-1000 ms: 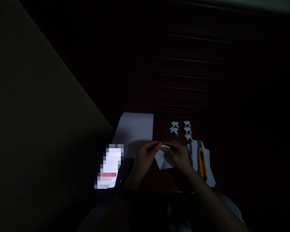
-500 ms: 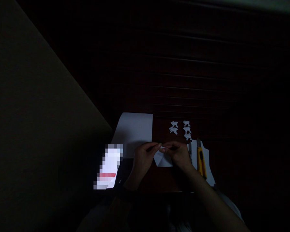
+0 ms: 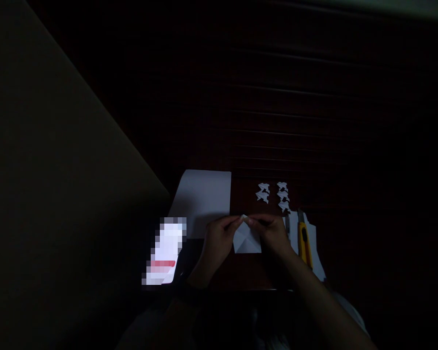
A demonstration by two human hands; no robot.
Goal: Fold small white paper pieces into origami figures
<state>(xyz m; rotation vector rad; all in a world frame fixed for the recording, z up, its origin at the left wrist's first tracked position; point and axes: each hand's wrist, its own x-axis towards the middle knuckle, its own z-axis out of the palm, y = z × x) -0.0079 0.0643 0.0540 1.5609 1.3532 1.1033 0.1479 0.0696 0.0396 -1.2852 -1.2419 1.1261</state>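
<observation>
A small white piece of paper (image 3: 247, 242) with crossing creases lies between my hands, its far end folded to a point. My left hand (image 3: 221, 236) pinches that far end from the left, thumb and fingers closed on it. From the right, my right hand (image 3: 273, 233) pinches the same end. The fingertips of both hands almost meet at the folded tip, and they hide part of the fold. Beyond my right hand sit several small folded paper figures (image 3: 263, 195) in two columns.
A large white sheet (image 3: 206, 192) lies at the back left of the dark table (image 3: 241, 277). Near my left forearm is a lit phone (image 3: 165, 253), its screen blurred. To the right, a yellow utility knife (image 3: 304, 243) rests on white papers (image 3: 317, 253), beside a dark pen-like thing (image 3: 287, 224).
The fingertips have shifted slightly at the far end of the paper, and a folded tip now shows between them. The near part of the paper has turned a little and lies straighter.
</observation>
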